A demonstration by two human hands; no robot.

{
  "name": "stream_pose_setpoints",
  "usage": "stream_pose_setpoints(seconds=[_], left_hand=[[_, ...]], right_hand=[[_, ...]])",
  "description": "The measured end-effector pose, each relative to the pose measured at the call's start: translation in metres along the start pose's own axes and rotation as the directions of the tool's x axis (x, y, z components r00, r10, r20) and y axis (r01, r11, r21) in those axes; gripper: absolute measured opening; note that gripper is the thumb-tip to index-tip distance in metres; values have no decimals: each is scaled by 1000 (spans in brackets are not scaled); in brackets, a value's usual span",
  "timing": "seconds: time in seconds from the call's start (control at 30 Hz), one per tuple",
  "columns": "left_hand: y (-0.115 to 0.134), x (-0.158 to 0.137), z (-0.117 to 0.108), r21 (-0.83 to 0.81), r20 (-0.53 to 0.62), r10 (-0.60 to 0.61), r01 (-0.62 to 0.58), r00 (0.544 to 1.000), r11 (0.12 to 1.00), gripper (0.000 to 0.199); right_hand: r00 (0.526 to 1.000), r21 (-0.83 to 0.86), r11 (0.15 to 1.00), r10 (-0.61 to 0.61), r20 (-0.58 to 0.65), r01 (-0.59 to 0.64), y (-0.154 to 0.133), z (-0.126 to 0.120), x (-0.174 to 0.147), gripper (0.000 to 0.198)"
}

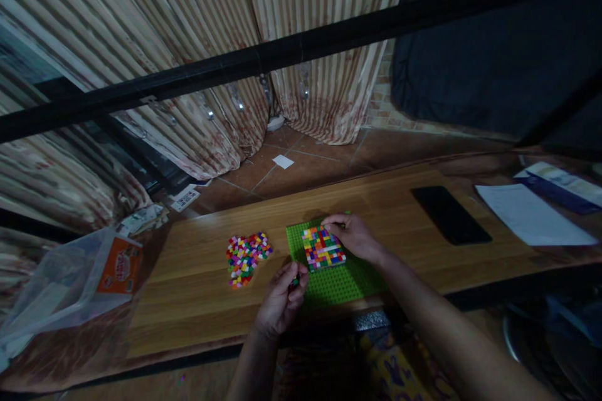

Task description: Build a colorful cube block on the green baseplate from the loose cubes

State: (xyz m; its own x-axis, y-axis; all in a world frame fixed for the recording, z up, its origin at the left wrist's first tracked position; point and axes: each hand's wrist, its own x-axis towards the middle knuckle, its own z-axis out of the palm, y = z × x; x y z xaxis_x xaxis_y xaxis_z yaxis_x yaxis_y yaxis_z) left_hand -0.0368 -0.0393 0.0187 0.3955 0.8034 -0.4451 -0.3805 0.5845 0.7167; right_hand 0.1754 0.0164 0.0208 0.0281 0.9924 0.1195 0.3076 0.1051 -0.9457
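A green studded baseplate (338, 287) lies on the wooden board, carrying a square block of many-coloured small bricks (324, 247). My right hand (352, 235) reaches over the block's far right corner, with thumb and fingers pinched together at its top edge; whatever is between the fingertips is too small to make out. Close to the baseplate's near left edge, my left hand (285, 294) is curled closed around a few small dark and green bricks, partly hidden by the fingers. Left of it lies a loose pile of small coloured bricks (247, 257).
A wooden board (197, 288) covers the table. To the right lie a black phone-like slab (450, 214) and white paper sheets (531, 213). At left stands a clear plastic box (61, 294) with an orange label. A dark bar (329, 34) crosses in front of the curtains (188, 25).
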Motion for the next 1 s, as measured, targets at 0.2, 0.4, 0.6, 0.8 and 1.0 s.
stream_pose_setpoints(seconds=[0.2, 0.4, 0.6, 0.8, 1.0], left_hand=[[-2, 1, -1, 4, 2, -3, 3, 1000, 1000, 35], [-2, 2, 3, -101, -17, -17, 16, 1000, 995, 33], [7, -6, 9, -556, 10, -79, 71, 997, 828, 29], [5, -17, 23, -796, -39, 50, -62, 998, 602, 29], [-1, -18, 38, -775, -57, 103, -109, 993, 622, 29]], right_hand=[[999, -130, 991, -41, -4, 40, -5, 2, -2, 22], [999, -86, 996, -15, -51, 11, -4, -2, -10, 29], [954, 9, 997, -67, -293, 73, -22, 0, -51, 32], [989, 28, 994, -106, -103, 109, -54, 31, -106, 20], [995, -73, 993, -97, -8, 96, -69, 59, -123, 12]])
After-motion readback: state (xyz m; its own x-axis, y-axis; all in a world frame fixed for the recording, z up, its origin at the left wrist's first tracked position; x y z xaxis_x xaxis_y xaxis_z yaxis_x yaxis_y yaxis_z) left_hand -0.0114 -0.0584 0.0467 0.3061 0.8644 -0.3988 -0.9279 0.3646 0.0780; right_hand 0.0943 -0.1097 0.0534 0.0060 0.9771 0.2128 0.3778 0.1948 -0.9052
